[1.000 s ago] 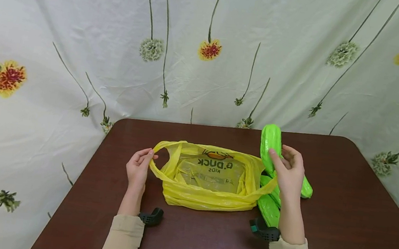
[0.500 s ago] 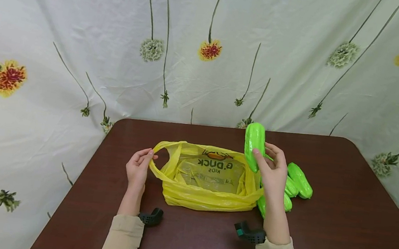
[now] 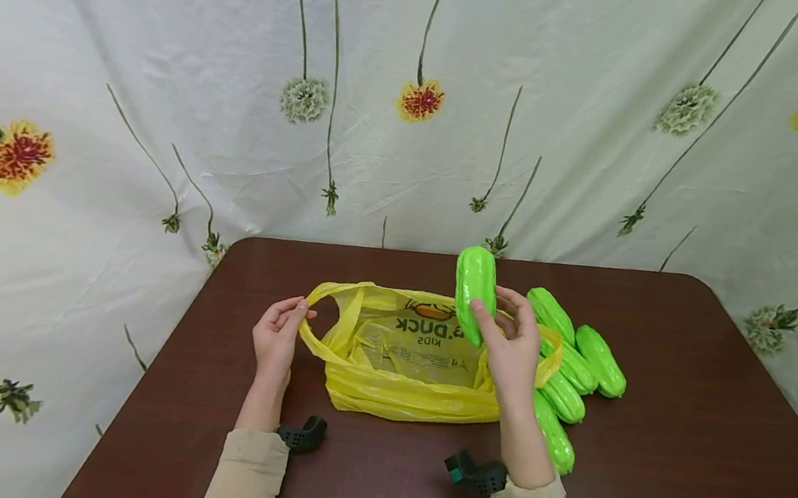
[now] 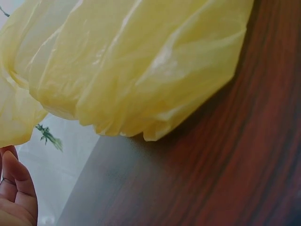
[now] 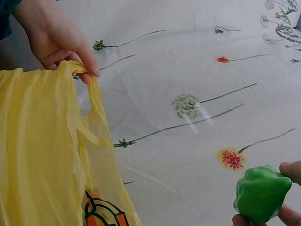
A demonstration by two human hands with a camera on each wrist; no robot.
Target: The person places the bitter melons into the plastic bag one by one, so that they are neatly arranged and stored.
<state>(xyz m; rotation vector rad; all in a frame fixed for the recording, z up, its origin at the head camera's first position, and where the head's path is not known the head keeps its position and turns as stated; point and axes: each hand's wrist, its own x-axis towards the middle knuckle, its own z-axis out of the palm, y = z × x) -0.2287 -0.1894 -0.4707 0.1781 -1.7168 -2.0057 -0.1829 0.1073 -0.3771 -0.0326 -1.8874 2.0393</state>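
Observation:
A yellow plastic carrier bag [image 3: 417, 399] stands on the table with its mouth open, bearing duck lettering inside. My left hand [image 3: 280, 330] pinches its left handle between thumb and fingers; the right wrist view also shows this hand [image 5: 61, 42] gripping the handle loop. In my right hand [image 3: 513, 344] is a shiny, ridged, bright green toy cucumber [image 3: 475, 288], held upright over the right part of the bag's mouth. Seen end-on in the right wrist view, the toy cucumber [image 5: 261, 195] sits between thumb and fingers. The bag's right handle [image 3: 551, 362] hangs loose behind the right wrist.
Several more green toy cucumbers [image 3: 600, 360] lie in a loose pile right of the bag, partly behind its handle and my right forearm. The dark brown table [image 3: 704, 457] ends at a white flowered cloth [image 3: 446, 179] hanging behind it.
My right hand has moved left with the toy cucumber, from beside the bag to over its mouth, uncovering more of the pile. The left hand has stayed at the handle.

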